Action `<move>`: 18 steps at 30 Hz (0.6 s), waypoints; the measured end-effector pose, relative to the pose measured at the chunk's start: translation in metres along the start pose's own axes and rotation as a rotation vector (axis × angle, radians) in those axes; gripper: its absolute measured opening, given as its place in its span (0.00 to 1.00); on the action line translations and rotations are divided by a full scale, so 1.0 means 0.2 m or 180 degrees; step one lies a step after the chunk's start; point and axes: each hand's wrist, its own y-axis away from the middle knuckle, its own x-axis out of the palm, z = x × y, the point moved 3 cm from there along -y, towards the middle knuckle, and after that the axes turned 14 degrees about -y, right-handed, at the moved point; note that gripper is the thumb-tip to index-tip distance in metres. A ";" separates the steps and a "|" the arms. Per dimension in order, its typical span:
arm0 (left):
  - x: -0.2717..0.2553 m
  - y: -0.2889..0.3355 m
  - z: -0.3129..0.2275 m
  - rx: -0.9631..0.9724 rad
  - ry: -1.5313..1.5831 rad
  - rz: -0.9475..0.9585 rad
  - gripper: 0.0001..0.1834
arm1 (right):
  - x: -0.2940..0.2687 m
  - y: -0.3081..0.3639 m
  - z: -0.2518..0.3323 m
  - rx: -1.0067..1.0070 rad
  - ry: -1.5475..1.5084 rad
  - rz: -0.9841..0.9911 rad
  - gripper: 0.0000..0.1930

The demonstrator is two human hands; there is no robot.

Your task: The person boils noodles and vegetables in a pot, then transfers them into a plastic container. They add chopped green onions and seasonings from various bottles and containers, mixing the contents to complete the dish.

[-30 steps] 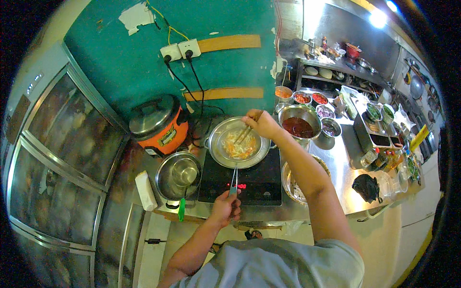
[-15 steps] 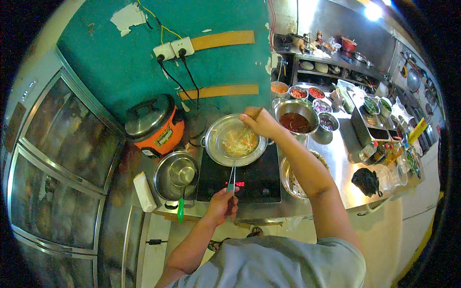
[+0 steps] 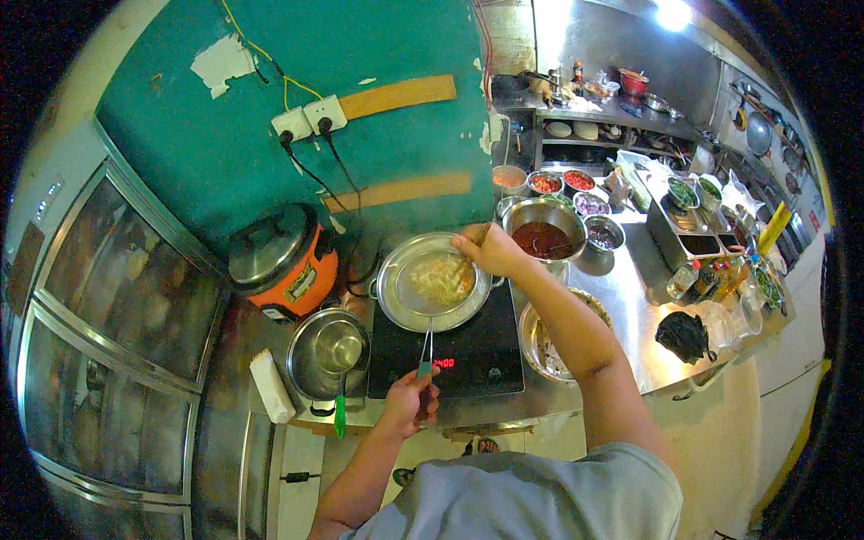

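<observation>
A metal pot [image 3: 391,304] stands on a black induction cooker [image 3: 468,373], with a round strainer [image 3: 416,281] set in it. Pale and orange shreds of food [image 3: 448,275] lie in the strainer, partly blurred by steam or liquid. My left hand [image 3: 412,401] is closed around the strainer's teal handle [image 3: 425,367], in front of the pot. Over the pot's right rim, my right hand [image 3: 491,250] grips a thin brown stick-like utensil; its tip reaches toward the food, and its exact kind is mostly hidden by my fingers.
An orange rice cooker [image 3: 301,281] and a steel basin [image 3: 302,367] holding a green-handled ladle [image 3: 340,416] stand left. Right are a bowl of dark red sauce [image 3: 540,238], a large basin [image 3: 538,346] under my forearm, small bowls of chopped ingredients [image 3: 545,184], and bottles [image 3: 702,281].
The whole view has shifted a little. Both hands keep their grips. The shreds look lower and less distinct in the strainer, and the right hand's utensil is angled differently.
</observation>
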 end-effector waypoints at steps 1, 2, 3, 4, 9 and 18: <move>0.00 0.00 0.00 0.0058 0.0030 0.0054 0.15 | 0.01 0.00 0.00 -0.0115 0.0046 0.0246 0.14; -0.01 0.01 0.01 -0.0075 -0.0004 -0.0097 0.15 | 0.01 0.00 0.01 -0.0625 -0.0175 0.0531 0.14; 0.00 0.01 0.00 0.0057 0.0052 0.0072 0.15 | 0.01 0.01 0.02 -0.1011 -0.0284 0.0623 0.15; -0.01 0.01 0.00 0.0017 0.0039 0.0043 0.15 | 0.00 0.02 0.03 -0.1420 -0.0394 0.0817 0.16; -0.01 0.02 0.00 -0.0035 -0.0038 0.0014 0.15 | -0.02 0.00 -0.06 -0.0179 -0.0162 0.0370 0.17; -0.01 0.03 0.01 0.0039 0.0067 0.0101 0.15 | -0.01 -0.01 -0.02 -0.0827 -0.0179 0.0365 0.18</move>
